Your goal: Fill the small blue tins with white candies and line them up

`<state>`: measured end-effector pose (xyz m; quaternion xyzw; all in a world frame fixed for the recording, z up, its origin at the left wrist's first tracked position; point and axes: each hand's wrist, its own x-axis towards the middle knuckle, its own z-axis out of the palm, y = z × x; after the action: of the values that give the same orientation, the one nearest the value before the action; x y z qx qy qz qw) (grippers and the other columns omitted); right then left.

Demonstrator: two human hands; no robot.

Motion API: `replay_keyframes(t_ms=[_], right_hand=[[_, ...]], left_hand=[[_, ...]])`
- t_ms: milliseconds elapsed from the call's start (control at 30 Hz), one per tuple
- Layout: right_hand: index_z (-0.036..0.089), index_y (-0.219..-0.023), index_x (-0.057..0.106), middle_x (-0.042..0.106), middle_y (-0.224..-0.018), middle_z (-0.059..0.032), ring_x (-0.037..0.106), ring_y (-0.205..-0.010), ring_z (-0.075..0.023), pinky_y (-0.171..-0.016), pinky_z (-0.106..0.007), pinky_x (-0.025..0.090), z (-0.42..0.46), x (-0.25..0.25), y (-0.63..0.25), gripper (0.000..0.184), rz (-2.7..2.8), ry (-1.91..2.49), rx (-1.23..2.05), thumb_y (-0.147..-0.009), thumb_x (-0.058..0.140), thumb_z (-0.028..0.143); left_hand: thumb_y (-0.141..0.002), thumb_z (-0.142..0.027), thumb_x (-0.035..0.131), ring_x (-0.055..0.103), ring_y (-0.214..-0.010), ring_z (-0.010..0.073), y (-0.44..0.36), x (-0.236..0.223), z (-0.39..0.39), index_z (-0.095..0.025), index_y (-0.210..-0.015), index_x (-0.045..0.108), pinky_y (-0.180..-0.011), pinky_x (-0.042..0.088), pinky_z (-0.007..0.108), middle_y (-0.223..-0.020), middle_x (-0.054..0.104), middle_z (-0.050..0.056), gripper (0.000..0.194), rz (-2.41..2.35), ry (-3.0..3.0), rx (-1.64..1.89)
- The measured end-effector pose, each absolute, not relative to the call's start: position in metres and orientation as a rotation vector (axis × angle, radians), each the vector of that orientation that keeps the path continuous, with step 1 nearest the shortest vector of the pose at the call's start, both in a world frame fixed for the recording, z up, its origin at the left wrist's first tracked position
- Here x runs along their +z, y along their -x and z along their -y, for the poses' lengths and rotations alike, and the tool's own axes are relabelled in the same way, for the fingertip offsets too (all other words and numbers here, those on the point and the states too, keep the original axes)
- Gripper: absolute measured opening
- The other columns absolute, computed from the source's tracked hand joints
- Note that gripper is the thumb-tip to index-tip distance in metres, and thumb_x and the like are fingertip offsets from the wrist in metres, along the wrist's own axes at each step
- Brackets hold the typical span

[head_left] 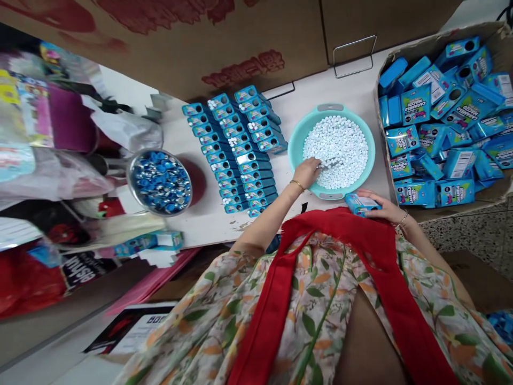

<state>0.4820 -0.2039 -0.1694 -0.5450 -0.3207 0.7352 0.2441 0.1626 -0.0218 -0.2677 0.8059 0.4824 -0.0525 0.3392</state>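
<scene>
A turquoise basin [294, 133] filled with small white candies [336, 139] stands on the table. My left hand [307, 172] reaches over its near left rim, fingers closed on the handle of a metal scoop [329, 163] that lies in the candies. My right hand [382, 209] grips a small blue box [358, 204] just below the basin's near right edge. To the left of the basin, rows of blue boxes [256, 182] stand packed together with round holes facing up. White candies show at the holes of several of them.
A large carton [382, 147] heaped with blue boxes [417, 104] is at the right. On the left, a metal bowl [130, 184] holds blue and silver pieces. A big brown cardboard box [256, 37] borders the back of the table [176, 128]. Plastic bags [52, 176] crowd the far left.
</scene>
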Motion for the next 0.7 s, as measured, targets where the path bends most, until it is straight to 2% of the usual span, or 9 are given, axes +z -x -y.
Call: replay_keyframes(t_ms=[67, 100, 167, 233, 300, 433, 567, 633, 700], right_hand=[[0.025, -0.124, 0.083, 0.078, -0.141, -0.0112, 0.072, -0.137, -0.0349, -0.120, -0.048, 0.057, 0.204, -0.175, -0.473, 0.071, 0.597, 1.478, 1.978, -0.070, 0.094, 0.070], [0.023, -0.119, 0.084, 0.084, -0.122, -0.0114, 0.079, -0.119, -0.0334, -0.106, -0.047, 0.064, 0.205, -0.177, -0.469, 0.073, 0.453, 1.459, 1.983, -0.070, 0.088, 0.077], [0.022, -0.111, 0.083, 0.085, -0.101, -0.0118, 0.082, -0.100, -0.0334, -0.087, -0.047, 0.067, 0.204, -0.179, -0.465, 0.080, 0.256, 1.401, 2.010, -0.069, 0.078, 0.090], [0.022, -0.105, 0.083, 0.086, -0.106, -0.0146, 0.082, -0.108, -0.0366, -0.090, -0.051, 0.068, 0.202, -0.178, -0.464, 0.084, 0.209, 1.336, 2.032, -0.068, 0.071, 0.097], [0.022, -0.102, 0.084, 0.085, -0.125, -0.0154, 0.078, -0.125, -0.0385, -0.105, -0.053, 0.065, 0.198, -0.172, -0.464, 0.081, 0.266, 1.300, 2.062, -0.070, 0.070, 0.096], [0.023, -0.106, 0.087, 0.075, -0.154, -0.0094, 0.068, -0.146, -0.0362, -0.123, -0.044, 0.055, 0.194, -0.159, -0.464, 0.061, 0.430, 1.320, 2.117, -0.075, 0.081, 0.075], [0.025, -0.138, 0.076, 0.076, -0.152, -0.0097, 0.075, -0.135, -0.0354, -0.115, -0.046, 0.060, 0.199, -0.158, -0.465, 0.079, 0.294, 1.249, 2.189, -0.068, 0.087, 0.059], [0.027, -0.141, 0.072, 0.076, -0.151, -0.0089, 0.077, -0.130, -0.0335, -0.110, -0.045, 0.063, 0.201, -0.161, -0.463, 0.082, 0.218, 1.298, 2.101, -0.066, 0.089, 0.055], [0.030, -0.138, 0.072, 0.074, -0.154, -0.0056, 0.077, -0.130, -0.0304, -0.109, -0.043, 0.064, 0.198, -0.164, -0.460, 0.074, 0.202, 1.391, 1.941, -0.068, 0.090, 0.050]], left_hand=[[-0.106, -0.023, 0.056, 0.064, -0.131, 0.0382, -0.154, -0.270, 0.015, -0.017, -0.130, 0.070, -0.111, 0.052, 0.049, -0.135, 0.070, 0.020, 0.029, -1.329, -2.126, -0.166], [-0.106, -0.023, 0.055, 0.064, -0.131, 0.0384, -0.158, -0.272, 0.012, -0.018, -0.128, 0.070, -0.111, 0.052, 0.049, -0.135, 0.070, 0.020, 0.028, -1.346, -2.126, -0.177], [-0.106, -0.023, 0.054, 0.063, -0.132, 0.0376, -0.180, -0.280, 0.008, -0.018, -0.128, 0.070, -0.111, 0.051, 0.049, -0.137, 0.069, 0.020, 0.027, -1.323, -2.120, -0.183], [-0.107, -0.021, 0.052, 0.062, -0.135, 0.0358, -0.215, -0.290, 0.006, -0.018, -0.132, 0.069, -0.114, 0.051, 0.047, -0.142, 0.069, 0.019, 0.030, -1.263, -2.106, -0.154], [-0.105, -0.015, 0.050, 0.062, -0.138, 0.0338, -0.247, -0.298, 0.004, -0.015, -0.138, 0.067, -0.119, 0.049, 0.045, -0.147, 0.067, 0.020, 0.037, -1.211, -2.065, -0.102], [-0.102, -0.014, 0.056, 0.063, -0.141, 0.0314, -0.266, -0.303, 0.003, -0.008, -0.143, 0.065, -0.124, 0.046, 0.041, -0.151, 0.067, 0.022, 0.042, -1.131, -1.946, 0.009], [-0.104, -0.024, 0.062, 0.068, -0.129, 0.0287, -0.235, -0.296, 0.006, -0.010, -0.137, 0.068, -0.118, 0.050, 0.038, -0.140, 0.073, 0.020, 0.036, -1.087, -1.909, 0.092], [-0.104, -0.027, 0.062, 0.069, -0.124, 0.0280, -0.217, -0.288, 0.009, -0.011, -0.134, 0.068, -0.115, 0.051, 0.038, -0.136, 0.074, 0.020, 0.034, -1.081, -1.916, 0.117], [-0.104, -0.028, 0.063, 0.069, -0.120, 0.0278, -0.202, -0.280, 0.011, -0.012, -0.132, 0.068, -0.112, 0.052, 0.039, -0.131, 0.074, 0.018, 0.033, -1.069, -1.939, 0.139]])
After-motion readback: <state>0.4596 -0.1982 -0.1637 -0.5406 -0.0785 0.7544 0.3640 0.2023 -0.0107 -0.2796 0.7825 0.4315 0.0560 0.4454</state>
